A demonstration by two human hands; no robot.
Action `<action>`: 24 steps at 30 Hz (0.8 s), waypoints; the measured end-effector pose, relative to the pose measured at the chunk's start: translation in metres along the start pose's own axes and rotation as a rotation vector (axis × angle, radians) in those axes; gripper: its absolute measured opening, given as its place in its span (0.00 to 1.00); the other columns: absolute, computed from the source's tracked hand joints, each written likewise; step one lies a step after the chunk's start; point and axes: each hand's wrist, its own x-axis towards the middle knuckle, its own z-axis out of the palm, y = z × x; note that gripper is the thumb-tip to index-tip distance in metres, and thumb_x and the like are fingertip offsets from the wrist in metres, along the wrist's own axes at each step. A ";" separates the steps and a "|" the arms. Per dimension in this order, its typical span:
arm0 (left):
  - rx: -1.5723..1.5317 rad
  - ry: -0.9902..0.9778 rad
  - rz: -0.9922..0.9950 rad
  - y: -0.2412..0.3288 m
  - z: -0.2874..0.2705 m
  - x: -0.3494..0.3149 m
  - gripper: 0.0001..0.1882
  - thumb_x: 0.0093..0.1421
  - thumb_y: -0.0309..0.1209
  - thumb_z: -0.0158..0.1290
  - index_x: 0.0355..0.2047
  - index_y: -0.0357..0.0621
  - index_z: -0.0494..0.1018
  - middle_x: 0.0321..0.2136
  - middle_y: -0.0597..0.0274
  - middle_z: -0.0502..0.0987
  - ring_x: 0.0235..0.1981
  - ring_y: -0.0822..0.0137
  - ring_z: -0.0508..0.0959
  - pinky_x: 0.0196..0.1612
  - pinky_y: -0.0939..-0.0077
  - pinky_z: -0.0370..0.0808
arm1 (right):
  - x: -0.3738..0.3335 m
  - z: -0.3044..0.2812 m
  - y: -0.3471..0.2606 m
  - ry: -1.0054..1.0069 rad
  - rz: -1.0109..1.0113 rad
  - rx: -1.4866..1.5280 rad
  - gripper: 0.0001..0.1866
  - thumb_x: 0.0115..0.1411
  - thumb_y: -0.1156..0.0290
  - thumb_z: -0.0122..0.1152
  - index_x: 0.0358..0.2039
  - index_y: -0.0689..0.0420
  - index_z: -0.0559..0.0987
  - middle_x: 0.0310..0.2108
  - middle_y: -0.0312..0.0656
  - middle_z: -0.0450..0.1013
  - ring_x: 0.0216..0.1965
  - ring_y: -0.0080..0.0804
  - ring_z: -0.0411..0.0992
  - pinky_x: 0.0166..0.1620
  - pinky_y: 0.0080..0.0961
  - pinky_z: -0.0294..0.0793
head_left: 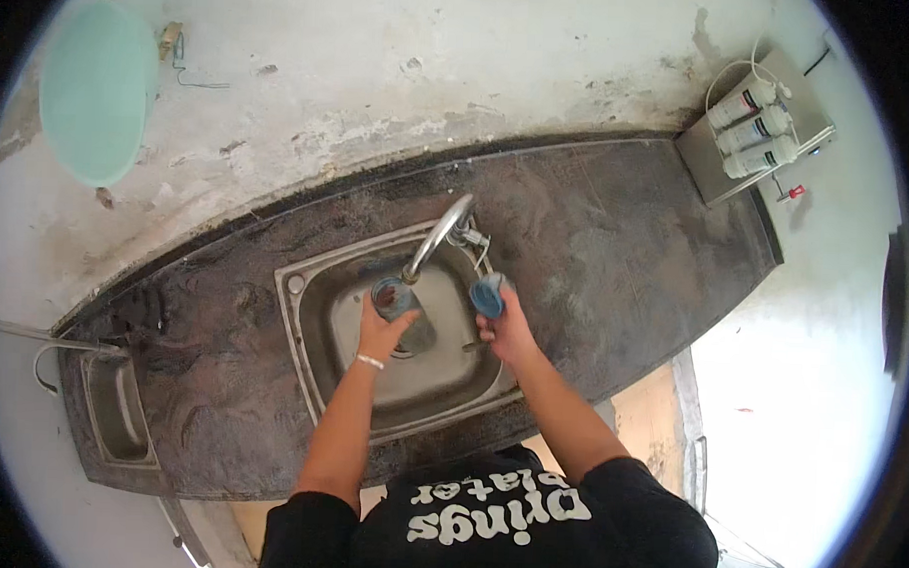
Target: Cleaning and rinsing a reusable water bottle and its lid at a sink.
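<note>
My left hand is wrapped round a see-through jar with a bluish rim, held tilted over the steel sink. The jar's mouth is just beneath the spout of the curved metal faucet. Whether water is running cannot be made out. At the sink's right side, my right hand grips a blue lid, apart from the jar. Some of its fingers are hidden behind the lid.
A dark stone counter surrounds the sink. On its far right stands a water filter unit with white cartridges. A small steel basin is set in at the left. A pale green plastic basin hangs on the wall.
</note>
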 end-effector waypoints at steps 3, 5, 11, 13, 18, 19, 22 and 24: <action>0.014 0.000 0.072 0.009 0.005 0.000 0.39 0.41 0.33 0.69 0.49 0.34 0.60 0.43 0.53 0.71 0.44 0.65 0.72 0.50 0.71 0.69 | 0.019 0.019 -0.025 -0.011 -0.046 -0.001 0.22 0.57 0.40 0.48 0.40 0.43 0.71 0.32 0.27 0.70 0.24 0.20 0.63 0.22 0.18 0.55; 0.059 0.003 0.117 0.008 0.001 -0.009 0.39 0.40 0.34 0.69 0.49 0.35 0.60 0.43 0.53 0.71 0.44 0.66 0.72 0.49 0.73 0.69 | 0.023 0.019 -0.027 -0.029 -0.036 0.002 0.22 0.56 0.39 0.48 0.40 0.42 0.71 0.31 0.26 0.70 0.25 0.20 0.64 0.23 0.20 0.56; 0.114 0.094 -0.184 0.017 -0.023 -0.011 0.38 0.44 0.34 0.67 0.51 0.35 0.60 0.43 0.54 0.72 0.44 0.66 0.73 0.50 0.71 0.69 | 0.026 0.025 -0.074 -0.111 -0.068 0.016 0.25 0.56 0.40 0.48 0.44 0.46 0.71 0.39 0.37 0.76 0.20 0.18 0.62 0.20 0.15 0.54; -0.295 0.071 -0.455 0.007 -0.038 -0.007 0.33 0.48 0.39 0.64 0.51 0.38 0.63 0.43 0.55 0.73 0.44 0.64 0.74 0.50 0.69 0.69 | 0.032 0.031 -0.088 -0.095 -0.099 -0.020 0.25 0.57 0.41 0.47 0.44 0.47 0.71 0.38 0.39 0.76 0.20 0.16 0.61 0.19 0.15 0.53; -0.599 0.062 -0.765 -0.007 -0.031 -0.024 0.30 0.53 0.50 0.56 0.50 0.43 0.67 0.44 0.56 0.74 0.45 0.60 0.74 0.50 0.63 0.70 | 0.043 0.034 -0.103 -0.074 -0.105 -0.154 0.25 0.58 0.43 0.47 0.44 0.49 0.71 0.38 0.45 0.76 0.19 0.15 0.58 0.18 0.12 0.53; -0.633 0.050 -0.808 -0.008 -0.029 -0.031 0.31 0.54 0.54 0.53 0.49 0.45 0.68 0.43 0.56 0.74 0.45 0.58 0.74 0.50 0.61 0.70 | 0.041 0.036 -0.102 -0.073 -0.093 -0.154 0.25 0.58 0.43 0.47 0.44 0.49 0.71 0.38 0.45 0.76 0.19 0.15 0.58 0.18 0.12 0.53; -0.763 -0.053 -0.882 -0.006 -0.018 -0.044 0.30 0.55 0.57 0.49 0.47 0.47 0.70 0.44 0.57 0.74 0.46 0.58 0.73 0.51 0.55 0.68 | 0.027 0.035 -0.097 -0.051 -0.090 -0.121 0.25 0.58 0.42 0.47 0.43 0.49 0.72 0.39 0.46 0.75 0.17 0.14 0.57 0.15 0.09 0.51; -0.735 -0.026 -0.874 0.001 -0.006 -0.056 0.30 0.55 0.58 0.48 0.47 0.48 0.71 0.44 0.57 0.74 0.47 0.57 0.73 0.51 0.53 0.68 | 0.010 0.034 -0.096 -0.090 -0.074 -0.092 0.25 0.57 0.41 0.47 0.42 0.48 0.73 0.35 0.41 0.75 0.16 0.14 0.55 0.15 0.08 0.51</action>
